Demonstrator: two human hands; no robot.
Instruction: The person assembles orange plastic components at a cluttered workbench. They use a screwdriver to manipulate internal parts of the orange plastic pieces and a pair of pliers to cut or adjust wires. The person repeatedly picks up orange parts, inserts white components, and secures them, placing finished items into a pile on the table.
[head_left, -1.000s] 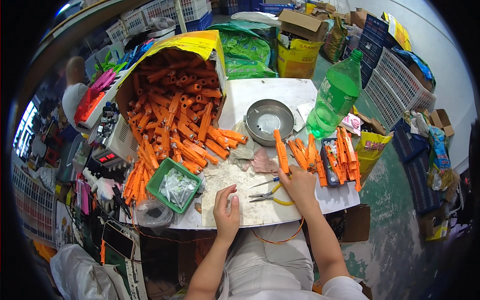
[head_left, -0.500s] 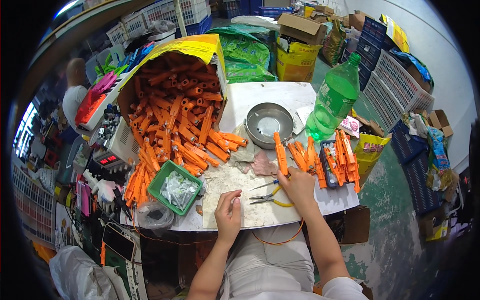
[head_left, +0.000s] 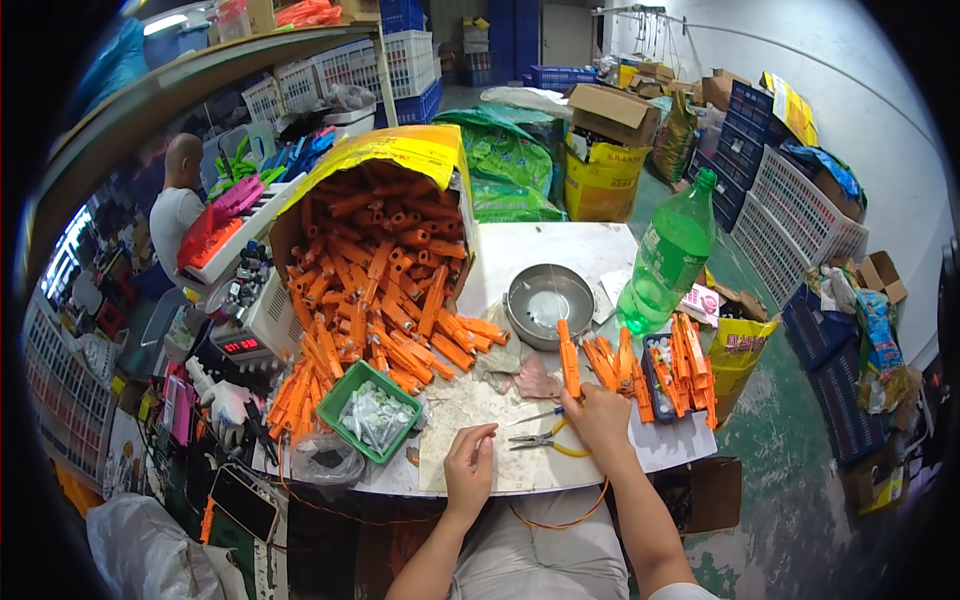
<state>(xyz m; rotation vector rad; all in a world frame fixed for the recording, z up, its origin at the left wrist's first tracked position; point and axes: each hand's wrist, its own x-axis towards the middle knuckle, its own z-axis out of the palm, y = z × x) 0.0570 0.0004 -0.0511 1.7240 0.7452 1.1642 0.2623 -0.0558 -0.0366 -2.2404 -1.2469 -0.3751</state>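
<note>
Above the bare, stained front part of the table (head_left: 450, 395), my left hand (head_left: 468, 470) has its fingers curled together. Whatever it may hold is hidden. My right hand (head_left: 602, 425) is closed round the lower end of an orange plastic part (head_left: 568, 358), which points away from me. Beneath and beside this hand lie pliers with yellow handles (head_left: 545, 439) and a thin pointed tool with a blue handle (head_left: 540, 415). More orange parts (head_left: 625, 365) lie just right of the held one. A green tray (head_left: 370, 410) with small clear pieces stands left of my left hand.
A yellow-topped sack (head_left: 400, 150) spills orange parts over the table's left side. Behind my hands are a metal bowl (head_left: 549, 305) and a cloth (head_left: 538, 378). At the right stand a green bottle (head_left: 668, 250) and a dark box (head_left: 660, 378) of parts. Another person (head_left: 180, 200) sits far left.
The whole view has shifted, so the table and objects appear lower in the picture. My hands keep almost the same places over the table, and the right still grips the orange part.
</note>
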